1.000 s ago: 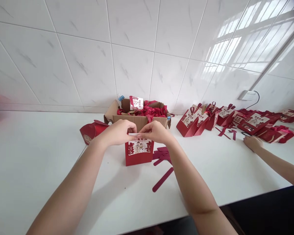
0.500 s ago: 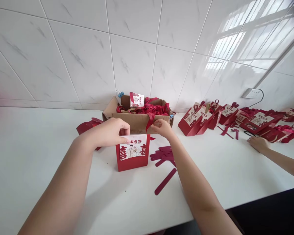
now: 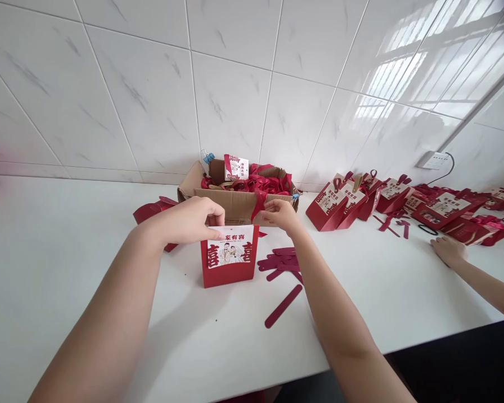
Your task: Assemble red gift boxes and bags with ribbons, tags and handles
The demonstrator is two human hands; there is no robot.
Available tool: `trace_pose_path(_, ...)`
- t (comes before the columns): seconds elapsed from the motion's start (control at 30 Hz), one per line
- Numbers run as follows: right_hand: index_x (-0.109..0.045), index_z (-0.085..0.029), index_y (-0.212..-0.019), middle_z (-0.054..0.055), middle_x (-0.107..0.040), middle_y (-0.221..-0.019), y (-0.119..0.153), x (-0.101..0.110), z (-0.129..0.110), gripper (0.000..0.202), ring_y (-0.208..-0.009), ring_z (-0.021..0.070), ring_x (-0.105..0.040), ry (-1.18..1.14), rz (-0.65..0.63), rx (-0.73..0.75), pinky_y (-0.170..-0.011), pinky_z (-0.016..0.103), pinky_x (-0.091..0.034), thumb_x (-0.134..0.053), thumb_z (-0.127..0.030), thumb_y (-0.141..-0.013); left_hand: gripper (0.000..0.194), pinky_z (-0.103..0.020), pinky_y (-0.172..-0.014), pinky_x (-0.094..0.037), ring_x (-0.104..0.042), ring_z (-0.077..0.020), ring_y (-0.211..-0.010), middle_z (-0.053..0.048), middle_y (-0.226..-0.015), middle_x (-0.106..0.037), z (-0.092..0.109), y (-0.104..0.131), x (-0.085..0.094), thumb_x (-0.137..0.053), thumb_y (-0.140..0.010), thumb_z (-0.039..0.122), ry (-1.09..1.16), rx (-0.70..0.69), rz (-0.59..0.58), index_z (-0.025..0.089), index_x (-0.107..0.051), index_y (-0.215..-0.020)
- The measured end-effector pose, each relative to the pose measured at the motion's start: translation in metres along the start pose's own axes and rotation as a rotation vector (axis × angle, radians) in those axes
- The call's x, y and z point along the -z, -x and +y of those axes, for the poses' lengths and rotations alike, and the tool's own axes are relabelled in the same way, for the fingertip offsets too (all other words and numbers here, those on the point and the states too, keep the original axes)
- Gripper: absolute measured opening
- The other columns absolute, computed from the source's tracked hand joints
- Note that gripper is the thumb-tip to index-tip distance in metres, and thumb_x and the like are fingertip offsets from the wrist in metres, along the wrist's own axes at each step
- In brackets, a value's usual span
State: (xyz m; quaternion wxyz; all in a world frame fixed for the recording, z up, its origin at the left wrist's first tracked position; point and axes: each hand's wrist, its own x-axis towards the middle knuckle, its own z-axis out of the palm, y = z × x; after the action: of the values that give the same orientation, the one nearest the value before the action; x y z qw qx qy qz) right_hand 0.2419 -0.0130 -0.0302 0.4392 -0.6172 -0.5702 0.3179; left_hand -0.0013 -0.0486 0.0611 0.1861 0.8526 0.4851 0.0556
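Note:
A red gift box (image 3: 229,275) stands upright on the white table. On its front is a white card (image 3: 231,246) printed with a couple and red characters. My left hand (image 3: 204,221) grips its top edge, thumb on the card and fingers behind, partly hidden. Just right of it, my right hand (image 3: 280,215) has its thumb and fingertips pinched at a red ribbon (image 3: 258,202) hanging over the front of an open cardboard box (image 3: 235,200). The ribbon's lower end disappears behind the gift box. Several dark red strips (image 3: 283,305) lie below my right wrist.
The cardboard box holds tangled red ribbons (image 3: 269,182) and a card (image 3: 236,167). Another red box (image 3: 149,211) lies behind my left wrist. Several finished-looking gift boxes (image 3: 327,210) stand at right, near another person's hand (image 3: 449,252). A power socket (image 3: 432,160) is on the wall.
The view has shifted slightly. My left hand keeps its grip on the gift box, and my right hand stays by the ribbon with its fingers slightly shifted. The other person's hand moved a little right.

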Motion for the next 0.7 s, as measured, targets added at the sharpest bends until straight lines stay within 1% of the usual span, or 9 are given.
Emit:
trace_pose_path(0.07,-0.062,-0.017,-0.083,0.002,-0.067,-0.073,0.005,0.009,-0.008,0.013,-0.067,0.0139,-0.064,-0.013,-0.055,0.006,-0.062,0.028,-0.051,-0.068,-0.020,-0.071,0.017,-0.026,-0.051,-0.035,-0.055,-0.0160,-0.062,-0.001,-0.077,-0.067,-0.001,-0.001,-0.001,-0.064,-0.069,0.039,0.013,-0.025,0.005,0.023,-0.063,-0.067)
trace_pose_path(0.13,-0.061,-0.017,-0.080,0.001,-0.066,-0.071,0.012,0.017,-0.017,0.011,-0.066,0.0123,-0.062,-0.071,-0.101,0.047,-0.063,0.027,-0.050,-0.068,-0.021,-0.072,0.017,-0.026,-0.052,-0.035,-0.056,-0.0164,-0.064,-0.001,-0.077,-0.067,-0.002,-0.004,-0.003,-0.065,-0.069,0.040,0.027,-0.062,0.012,0.023,-0.063,-0.068)
trace_pose_path(0.23,-0.058,-0.019,-0.077,-0.002,-0.064,-0.073,0.022,0.023,-0.031,0.017,-0.068,0.0104,-0.061,-0.305,-0.155,0.177,-0.068,0.026,-0.050,-0.070,-0.030,-0.074,0.017,-0.026,-0.054,-0.036,-0.057,-0.0173,-0.068,-0.001,-0.078,-0.068,0.000,-0.008,-0.008,-0.065,-0.069,0.040,0.050,-0.123,0.006,0.023,-0.063,-0.068)
trace_pose_path(0.3,-0.056,-0.021,-0.076,-0.003,-0.062,-0.074,0.027,0.022,-0.038,0.021,-0.072,0.0102,-0.062,-0.495,-0.198,0.275,-0.074,0.026,-0.051,-0.072,-0.034,-0.074,0.017,-0.026,-0.055,-0.038,-0.057,-0.0170,-0.068,-0.001,-0.078,-0.068,0.004,-0.010,-0.012,-0.064,-0.070,0.039,0.068,-0.151,0.000,0.023,-0.064,-0.070)
trace_pose_path(0.37,-0.056,-0.022,-0.077,-0.004,-0.061,-0.074,0.030,0.017,-0.043,0.022,-0.075,0.0102,-0.063,-0.616,-0.251,0.360,-0.078,0.027,-0.051,-0.074,-0.034,-0.074,0.016,-0.026,-0.055,-0.039,-0.057,-0.0164,-0.066,0.000,-0.078,-0.068,0.010,-0.009,-0.015,-0.064,-0.071,0.038,0.099,-0.166,-0.011,0.022,-0.063,-0.071)
trace_pose_path(0.43,-0.058,-0.022,-0.077,-0.004,-0.062,-0.074,0.031,0.010,-0.044,0.022,-0.075,0.0102,-0.063,-0.644,-0.302,0.398,-0.079,0.027,-0.052,-0.075,-0.034,-0.073,0.014,-0.026,-0.054,-0.039,-0.057,-0.0160,-0.064,0.000,-0.077,-0.068,0.016,-0.008,-0.018,-0.064,-0.071,0.036,0.125,-0.171,-0.017,0.021,-0.063,-0.070)
trace_pose_path(0.53,-0.061,-0.021,-0.075,-0.003,-0.064,-0.075,0.031,0.000,-0.043,0.025,-0.074,0.0108,-0.063,-0.595,-0.359,0.385,-0.078,0.029,-0.053,-0.078,-0.039,-0.069,0.014,-0.027,-0.053,-0.038,-0.057,-0.0166,-0.065,-0.001,-0.074,-0.067,0.022,-0.006,-0.020,-0.065,-0.070,0.034,0.131,-0.156,-0.010,0.021,-0.064,-0.069)
trace_pose_path(0.63,-0.064,-0.021,-0.073,-0.002,-0.065,-0.075,0.031,-0.007,-0.041,0.029,-0.072,0.0115,-0.062,-0.525,-0.387,0.370,-0.077,0.030,-0.054,-0.080,-0.044,-0.065,0.014,-0.027,-0.053,-0.040,-0.058,-0.0171,-0.066,-0.001,-0.074,-0.067,0.025,-0.005,-0.020,-0.067,-0.066,0.034,0.160,-0.107,-0.016,0.020,-0.063,-0.069)
trace_pose_path(0.7,-0.065,-0.021,-0.072,-0.002,-0.066,-0.075,0.032,-0.006,-0.040,0.028,-0.073,0.0121,-0.063,-0.506,-0.405,0.379,-0.077,0.031,-0.055,-0.080,-0.044,-0.065,0.015,-0.027,-0.052,-0.040,-0.059,-0.0173,-0.066,-0.002,-0.075,-0.067,0.025,-0.004,-0.020,-0.067,-0.064,0.033,0.186,-0.059,-0.026,0.020,-0.062,-0.068)
